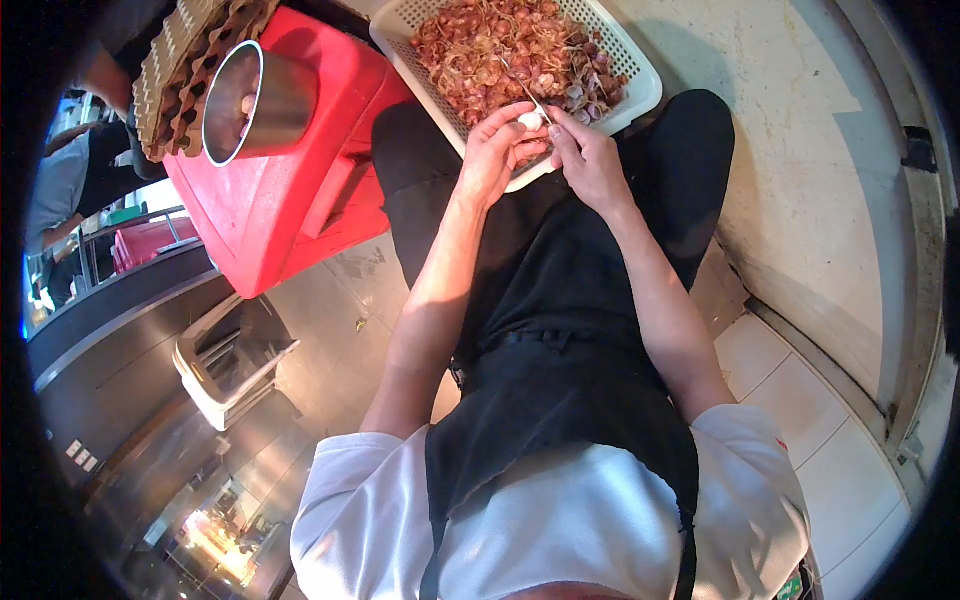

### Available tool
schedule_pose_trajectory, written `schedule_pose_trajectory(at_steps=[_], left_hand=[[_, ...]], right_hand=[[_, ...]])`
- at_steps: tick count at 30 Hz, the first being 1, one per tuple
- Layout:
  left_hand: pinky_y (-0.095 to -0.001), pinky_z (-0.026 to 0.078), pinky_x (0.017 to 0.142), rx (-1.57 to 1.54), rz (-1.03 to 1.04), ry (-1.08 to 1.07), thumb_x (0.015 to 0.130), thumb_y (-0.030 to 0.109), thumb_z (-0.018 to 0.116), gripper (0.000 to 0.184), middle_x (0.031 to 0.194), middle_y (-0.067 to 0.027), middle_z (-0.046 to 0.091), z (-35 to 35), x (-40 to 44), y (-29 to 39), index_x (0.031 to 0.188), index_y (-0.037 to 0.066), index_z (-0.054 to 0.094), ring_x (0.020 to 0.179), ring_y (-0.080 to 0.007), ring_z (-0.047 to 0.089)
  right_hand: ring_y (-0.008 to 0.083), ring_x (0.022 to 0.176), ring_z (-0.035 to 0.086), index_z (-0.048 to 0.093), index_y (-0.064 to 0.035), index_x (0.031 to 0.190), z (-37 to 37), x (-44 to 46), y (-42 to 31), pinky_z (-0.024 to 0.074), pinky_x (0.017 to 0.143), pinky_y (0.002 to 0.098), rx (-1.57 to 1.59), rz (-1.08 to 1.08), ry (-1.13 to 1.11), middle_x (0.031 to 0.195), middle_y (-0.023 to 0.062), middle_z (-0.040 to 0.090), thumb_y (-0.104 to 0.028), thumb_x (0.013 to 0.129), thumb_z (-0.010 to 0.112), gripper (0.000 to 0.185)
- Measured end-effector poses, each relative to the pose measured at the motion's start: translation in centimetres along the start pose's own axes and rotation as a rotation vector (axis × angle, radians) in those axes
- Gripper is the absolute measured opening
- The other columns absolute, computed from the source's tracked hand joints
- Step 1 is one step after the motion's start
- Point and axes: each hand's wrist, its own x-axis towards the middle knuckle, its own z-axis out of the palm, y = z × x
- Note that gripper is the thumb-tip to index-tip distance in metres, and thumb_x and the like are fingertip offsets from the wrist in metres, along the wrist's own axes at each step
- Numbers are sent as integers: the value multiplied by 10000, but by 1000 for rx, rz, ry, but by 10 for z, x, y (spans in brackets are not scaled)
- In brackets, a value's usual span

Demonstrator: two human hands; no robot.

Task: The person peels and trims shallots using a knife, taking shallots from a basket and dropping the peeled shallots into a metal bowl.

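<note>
A small white peeled bulb [530, 121], perhaps garlic or shallot, is pinched in the fingers of my left hand [492, 150]. My right hand [588, 160] is closed around a small knife [530, 92], whose thin blade points up and left beside the bulb. Both hands are close together over the near rim of a white perforated basket [643, 92]. Reddish shallots with dry skins and roots [490, 50] fill the basket, with purplish pieces [592, 85] at its right side. The knife's handle is mostly hidden by my right fingers.
On a red plastic stool or box [230, 210] at the left stands a metal pot [285, 105] with a few pieces inside. Egg trays [170, 80] are stacked beside it. Other people [75, 190] are at the far left. A pale wall [800, 130] rises at right.
</note>
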Motion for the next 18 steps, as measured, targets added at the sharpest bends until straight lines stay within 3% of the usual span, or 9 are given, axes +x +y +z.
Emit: schedule_pose_trajectory(at_steps=[8,11,14,18], left_hand=[[-290,579,798,105,17,73,941,28,558,258,1086,-142,646,4,0,-2,1186,-55,553,969,-228,672],[-309,580,815,77,5,84,951,23,534,260,1079,-139,648,5,1,0,1198,-57,536,946,-220,672],[-308,582,813,46,10,80,964,25,515,242,1066,-137,650,7,0,2,1190,-59,532,921,-206,671],[-291,586,801,59,32,74,975,30,507,213,1048,-133,649,5,1,0,1166,-61,536,898,-188,668]], right_hand=[[97,590,571,563,-20,1305,1,3,3,476,585,270,-74,40,38,671,52,613,-172,992,515,351],[300,674,671,554,-14,1255,3,2,-7,514,613,377,-165,44,34,763,180,651,-173,972,495,330],[395,810,664,543,-33,1272,10,0,3,524,676,435,-94,-46,50,890,219,664,-171,958,500,346],[421,880,643,553,-63,1273,10,1,7,524,716,467,-180,-107,8,990,223,664,-196,954,511,348]])
